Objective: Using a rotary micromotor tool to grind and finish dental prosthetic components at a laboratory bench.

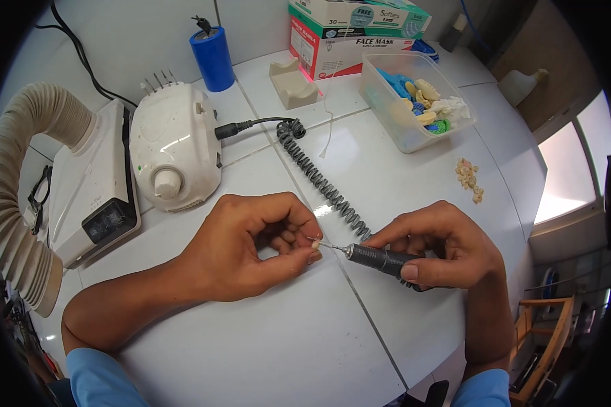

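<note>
My left hand (pixel 251 244) pinches a tiny pale tooth-like piece (pixel 314 245) between thumb and fingertips, just above the white tiled counter (pixel 265 339). My right hand (pixel 445 247) grips a dark grey rotary handpiece (pixel 377 258) like a pen. Its thin metal bur (pixel 329 245) points left and touches the small piece. A grey coiled cord (pixel 319 180) runs from the handpiece back to the white motor control box (pixel 175 146).
A white dust-extraction unit (pixel 91 190) with a ribbed hose (pixel 13 203) sits at left. Behind are a blue cylinder (pixel 212 57), a beige block (pixel 293 85), cardboard boxes (pixel 349 30), a clear tub of dental casts (pixel 414 102) and a small pile of tooth pieces (pixel 470 178).
</note>
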`<state>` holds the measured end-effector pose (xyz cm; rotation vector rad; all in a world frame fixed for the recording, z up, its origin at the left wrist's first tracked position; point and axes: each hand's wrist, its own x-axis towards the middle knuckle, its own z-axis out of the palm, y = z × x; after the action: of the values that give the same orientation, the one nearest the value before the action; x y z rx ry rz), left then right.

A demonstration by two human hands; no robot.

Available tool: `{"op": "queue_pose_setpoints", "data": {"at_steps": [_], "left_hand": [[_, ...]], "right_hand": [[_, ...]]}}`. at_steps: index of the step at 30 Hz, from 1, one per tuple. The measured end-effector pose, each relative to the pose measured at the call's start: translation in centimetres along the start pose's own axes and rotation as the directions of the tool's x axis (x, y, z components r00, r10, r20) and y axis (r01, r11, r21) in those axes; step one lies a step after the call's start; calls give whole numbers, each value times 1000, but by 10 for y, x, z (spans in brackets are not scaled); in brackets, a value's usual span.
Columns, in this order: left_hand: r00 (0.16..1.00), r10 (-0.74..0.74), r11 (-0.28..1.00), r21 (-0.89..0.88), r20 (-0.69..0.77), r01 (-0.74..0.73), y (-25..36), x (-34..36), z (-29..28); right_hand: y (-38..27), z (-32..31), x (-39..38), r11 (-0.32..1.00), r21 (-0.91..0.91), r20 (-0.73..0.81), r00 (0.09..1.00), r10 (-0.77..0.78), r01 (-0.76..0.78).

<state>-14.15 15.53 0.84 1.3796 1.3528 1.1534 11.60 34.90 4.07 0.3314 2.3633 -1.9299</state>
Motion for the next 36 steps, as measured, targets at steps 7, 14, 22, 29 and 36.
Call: {"op": "queue_pose_setpoints", "data": {"at_steps": [7,14,22,29,36], "left_hand": [[963,269,781,580,23,-232,-5,-6,8],[987,163,792,594,10,-137,8,-7,18],[866,465,703,671,-183,-235,51,42,22],[875,484,566,753,26,-335,63,199,29],[955,288,342,923,78,-178,60,272,63]], "right_hand": [[6,-1,5,958,255,-158,983,-96,134],[-2,-1,3,933,329,-343,939,-27,147],[3,9,2,863,371,-306,922,-236,344],[13,15,-1,770,382,-277,858,-432,511],[12,11,2,734,376,-325,822,-467,566]]}}
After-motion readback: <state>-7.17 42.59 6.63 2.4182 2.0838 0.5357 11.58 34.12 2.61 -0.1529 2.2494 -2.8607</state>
